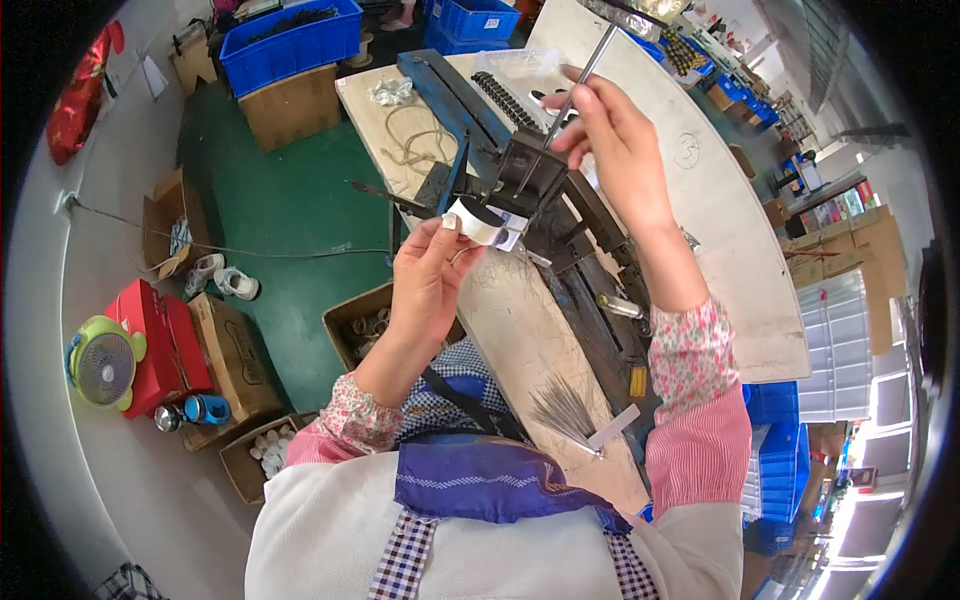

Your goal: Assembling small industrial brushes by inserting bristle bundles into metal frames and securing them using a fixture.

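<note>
My left hand [428, 275] is closed, its thumb and fingers pinching a short white cylindrical piece [478, 220] with a black end. That piece is held against the near side of a dark metal bench fixture [530, 165]. My right hand [622, 145] is raised above the fixture, its fingers curled round a long thin metal rod [597, 52]. The rod slants from the upper right down to the fixture, and its lower end is partly hidden there. A small pale block [511, 232] shows just beside the white piece.
The fixture stands on a wooden bench [520, 330] with a bundle of thin wires [565, 410], a coil of rope [415, 135] and a row of black parts [505, 100]. A blue bin [290, 45] rests on a carton at the far left. An open carton [345, 325] stands beside the bench.
</note>
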Motion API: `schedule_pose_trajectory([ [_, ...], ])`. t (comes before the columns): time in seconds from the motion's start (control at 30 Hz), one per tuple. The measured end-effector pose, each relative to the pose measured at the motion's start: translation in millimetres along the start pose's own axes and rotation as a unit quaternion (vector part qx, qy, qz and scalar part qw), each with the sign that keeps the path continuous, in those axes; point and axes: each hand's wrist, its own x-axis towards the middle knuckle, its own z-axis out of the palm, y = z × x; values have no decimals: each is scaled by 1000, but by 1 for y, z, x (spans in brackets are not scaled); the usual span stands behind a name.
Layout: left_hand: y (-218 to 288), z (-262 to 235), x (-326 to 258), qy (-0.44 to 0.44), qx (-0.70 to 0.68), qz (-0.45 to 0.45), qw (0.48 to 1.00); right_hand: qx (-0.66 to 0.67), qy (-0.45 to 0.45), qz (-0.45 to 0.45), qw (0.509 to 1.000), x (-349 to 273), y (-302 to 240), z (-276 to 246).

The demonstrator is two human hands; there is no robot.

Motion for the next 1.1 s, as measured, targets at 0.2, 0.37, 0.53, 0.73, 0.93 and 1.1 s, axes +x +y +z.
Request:
schedule_pose_trajectory([
  [0.2, -5, 10, 15, 18, 8, 16, 1000, 44, 24, -9, 999, 14, 18, 8],
  [0.37, -13, 8, 19, 29, 49, 43, 997, 68, 55, -55, 995, 29, 7, 6],
  [0.53, -24, 35, 20, 41, 85, 68, 993, 147, 64, -33, 986, 51, -16, -3],
  [0.73, -40, 47, 32, 67, 158, 122, 978, 130, 56, -69, 987, 62, -26, -9],
  [0.93, -52, 47, 48, 69, 174, 162, 969, 111, 52, -81, 989, 66, -9, -3],
  [1.1, -51, 45, 46, 90, 193, 143, 967, 130, 67, -104, 984, 53, -2, 7],
])
